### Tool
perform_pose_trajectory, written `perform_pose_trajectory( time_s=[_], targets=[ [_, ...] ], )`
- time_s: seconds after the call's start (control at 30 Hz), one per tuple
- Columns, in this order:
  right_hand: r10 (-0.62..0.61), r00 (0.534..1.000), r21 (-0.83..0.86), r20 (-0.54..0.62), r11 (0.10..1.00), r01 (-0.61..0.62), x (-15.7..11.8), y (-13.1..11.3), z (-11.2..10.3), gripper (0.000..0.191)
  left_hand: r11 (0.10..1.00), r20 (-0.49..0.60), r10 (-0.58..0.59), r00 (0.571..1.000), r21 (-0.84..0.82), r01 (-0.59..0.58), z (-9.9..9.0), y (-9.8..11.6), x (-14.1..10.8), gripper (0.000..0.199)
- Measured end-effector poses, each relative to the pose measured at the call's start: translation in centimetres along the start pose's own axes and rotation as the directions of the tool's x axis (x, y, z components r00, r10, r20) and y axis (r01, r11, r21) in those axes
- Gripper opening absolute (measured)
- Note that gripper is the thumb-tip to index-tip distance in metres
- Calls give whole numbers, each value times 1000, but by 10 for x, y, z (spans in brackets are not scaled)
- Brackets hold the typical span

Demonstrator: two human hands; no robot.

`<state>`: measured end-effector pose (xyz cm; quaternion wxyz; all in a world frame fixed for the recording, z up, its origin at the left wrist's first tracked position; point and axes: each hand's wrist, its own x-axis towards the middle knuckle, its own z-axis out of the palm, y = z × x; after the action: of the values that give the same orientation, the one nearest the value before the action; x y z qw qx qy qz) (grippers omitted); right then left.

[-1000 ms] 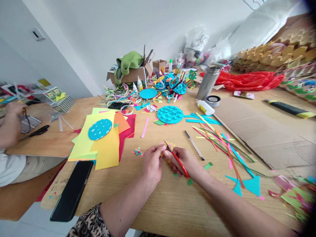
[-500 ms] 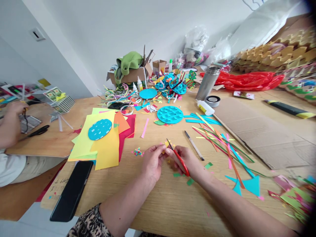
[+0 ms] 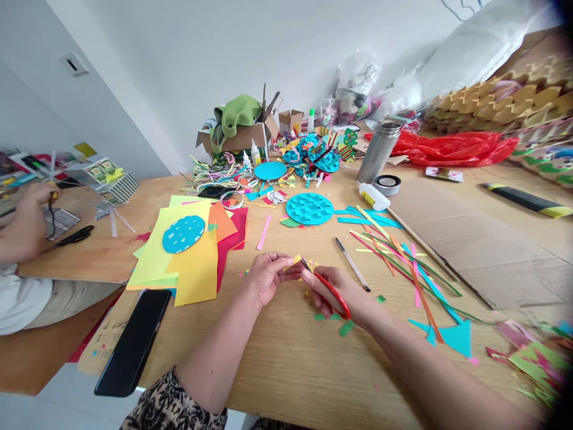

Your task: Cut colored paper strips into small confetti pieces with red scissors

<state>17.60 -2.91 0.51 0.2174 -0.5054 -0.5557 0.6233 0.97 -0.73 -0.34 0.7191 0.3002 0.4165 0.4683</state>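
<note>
Between its thumb and fingers, my left hand [image 3: 270, 276] pinches a small piece of yellow paper [image 3: 297, 259] over the middle of the wooden table. My right hand [image 3: 330, 291] is closed on red-handled scissors [image 3: 335, 291], whose dark blades point up and left, touching or right beside the yellow paper. Small green scraps [image 3: 346, 328] lie beneath my right hand. A pen [image 3: 353, 264] rests just beyond it. Behind both hands is a blue textured disc [image 3: 309, 208], with a pink strip [image 3: 264, 232] to its left.
Stacked coloured sheets [image 3: 194, 280] and a black phone [image 3: 133, 343] lie left. Paper strips [image 3: 416, 269], cardboard [image 3: 474, 239] and a cutter [image 3: 526, 199] are right. A metal bottle [image 3: 378, 153] stands behind. Another person's hand [image 3: 42, 194] works far left.
My left hand has shifted slightly left and up, showing more of the yellow paper. The scissors have turned a little, their handles moving right. The view has shifted slightly.
</note>
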Motion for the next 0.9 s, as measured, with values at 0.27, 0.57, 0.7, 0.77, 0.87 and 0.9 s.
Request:
perform_pose_trajectory(
  time_s=[0.27,0.57,0.7,0.77,0.87,0.9],
  targets=[
    [-26,994,-58,106,998,33,-3,-1,-2,37,990,131,-102,986,113,88,-12,8,2,17],
    [1,991,-105,132,994,13,-3,1,-2,37,975,159,-139,977,196,106,-17,11,3,17],
    [3,993,-126,122,992,12,-3,0,-1,38,971,160,-142,977,213,106,-16,12,1,17],
    [6,993,-134,115,991,10,-3,0,0,39,971,165,-148,975,214,111,-16,12,1,17],
    [12,994,-142,108,990,4,-2,1,0,39,970,165,-152,974,216,115,-15,13,1,17],
    [15,994,-145,108,989,1,-2,1,0,40,969,166,-153,974,218,115,-15,13,1,17]
  ],
)
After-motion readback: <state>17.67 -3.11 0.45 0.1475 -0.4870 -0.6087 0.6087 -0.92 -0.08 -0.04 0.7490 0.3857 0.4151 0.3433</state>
